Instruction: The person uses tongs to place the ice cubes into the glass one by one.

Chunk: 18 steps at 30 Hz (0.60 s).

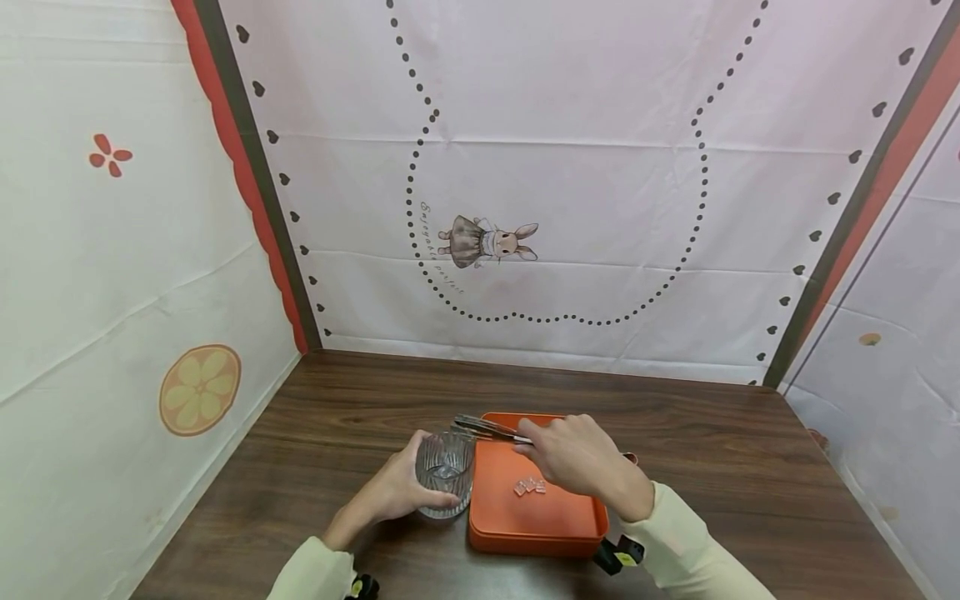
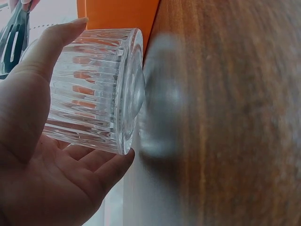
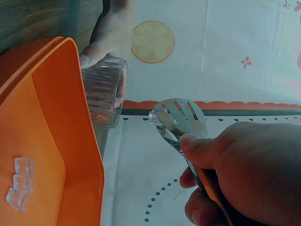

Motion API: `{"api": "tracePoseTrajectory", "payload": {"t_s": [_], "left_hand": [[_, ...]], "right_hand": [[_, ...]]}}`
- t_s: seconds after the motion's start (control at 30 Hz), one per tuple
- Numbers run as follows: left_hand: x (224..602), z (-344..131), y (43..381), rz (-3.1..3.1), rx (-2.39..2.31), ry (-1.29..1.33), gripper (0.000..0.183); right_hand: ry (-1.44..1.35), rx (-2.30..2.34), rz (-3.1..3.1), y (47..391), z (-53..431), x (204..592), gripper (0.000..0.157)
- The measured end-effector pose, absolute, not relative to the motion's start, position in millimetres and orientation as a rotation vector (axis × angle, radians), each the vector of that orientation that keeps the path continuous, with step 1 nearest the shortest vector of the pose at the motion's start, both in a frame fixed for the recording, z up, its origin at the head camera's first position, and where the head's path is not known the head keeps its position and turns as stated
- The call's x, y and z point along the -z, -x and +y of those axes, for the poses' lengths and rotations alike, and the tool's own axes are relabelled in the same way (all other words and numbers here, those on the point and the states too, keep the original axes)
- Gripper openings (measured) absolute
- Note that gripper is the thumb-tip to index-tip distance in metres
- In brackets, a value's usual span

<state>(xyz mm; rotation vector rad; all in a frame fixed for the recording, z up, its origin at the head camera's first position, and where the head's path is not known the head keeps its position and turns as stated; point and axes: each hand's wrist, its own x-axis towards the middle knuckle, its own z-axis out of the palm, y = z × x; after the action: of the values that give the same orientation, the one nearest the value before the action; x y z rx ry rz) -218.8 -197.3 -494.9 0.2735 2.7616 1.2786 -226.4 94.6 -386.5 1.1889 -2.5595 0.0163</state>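
Observation:
My left hand [image 1: 401, 483] grips a clear ribbed drinking glass [image 1: 446, 471], with the thumb on one side and the fingers around the other. In the left wrist view the base of the glass [image 2: 129, 92] is close over the tabletop. My right hand [image 1: 581, 454] holds metal serving tongs [image 1: 487, 428], whose slotted ends reach over the glass's far rim. Pinched between those ends is a clear cube [image 3: 154, 117], seen in the right wrist view. Right beside the glass stands an orange rectangular box [image 1: 536, 546]. Several clear cubes [image 1: 529, 486] lie together on its floor.
A dark wood-grain table [image 1: 720, 467] carries everything. Behind it hangs a printed white cloth [image 1: 600, 208] with a rabbit figure, and similar cloth walls [image 1: 97, 292] close off both sides. A small dark object [image 1: 630, 457] shows partly behind the right wrist.

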Motion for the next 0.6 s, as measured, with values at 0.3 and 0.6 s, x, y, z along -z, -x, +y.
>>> {"api": "tracePoseTrajectory", "payload": {"t_s": [0.3, 0.6], "left_hand": [[495.6, -197.1, 218.5, 2.767, -1.294, -0.279, 0.096], [495.3, -196.7, 218.1, 2.767, -1.284, -0.266, 0.098]], "right_hand": [[-1.195, -0.02, -2.535, 226.3, 93.9, 386.3, 0.026], [-1.199, -0.029, -2.553, 225.5, 90.8, 385.3, 0.023]]}}
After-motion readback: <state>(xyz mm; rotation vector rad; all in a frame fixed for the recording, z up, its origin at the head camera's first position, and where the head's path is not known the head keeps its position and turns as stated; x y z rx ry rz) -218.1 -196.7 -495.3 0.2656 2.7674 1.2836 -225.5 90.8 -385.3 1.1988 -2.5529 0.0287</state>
